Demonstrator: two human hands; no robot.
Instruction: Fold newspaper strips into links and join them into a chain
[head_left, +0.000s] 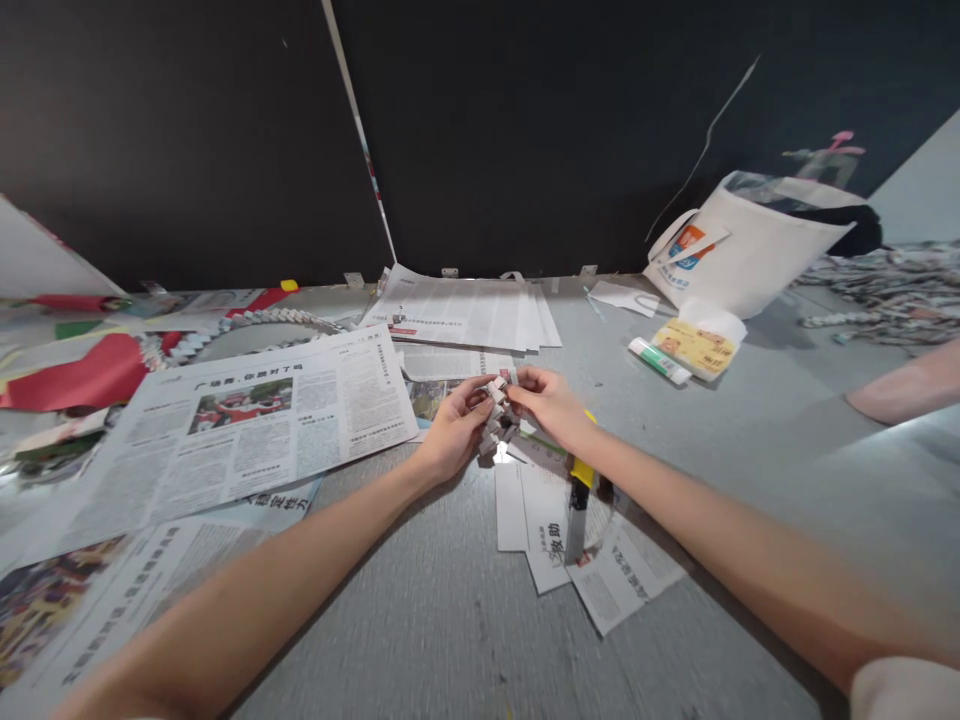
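Between my two hands is a small folded-newspaper chain [491,430] of interlocked zigzag links. My left hand [456,428] pinches it from the left side. From the right, my right hand [546,405] has thumb and finger closed at the chain's upper end; the fingertips partly cover the links there. Under my right forearm lies a yellow and black utility knife [577,490], partly hidden by the arm. It rests on cut newspaper pieces [611,580] just below my hands.
Newspaper sheets [300,420] spread to the left, with a longer woven paper chain [281,318] behind. A newspaper stack [457,305] lies by the black wall. On the right are a glue stick [660,362], a white bag [750,250], a paper-strip heap [892,290] and someone's bare limb [911,385].
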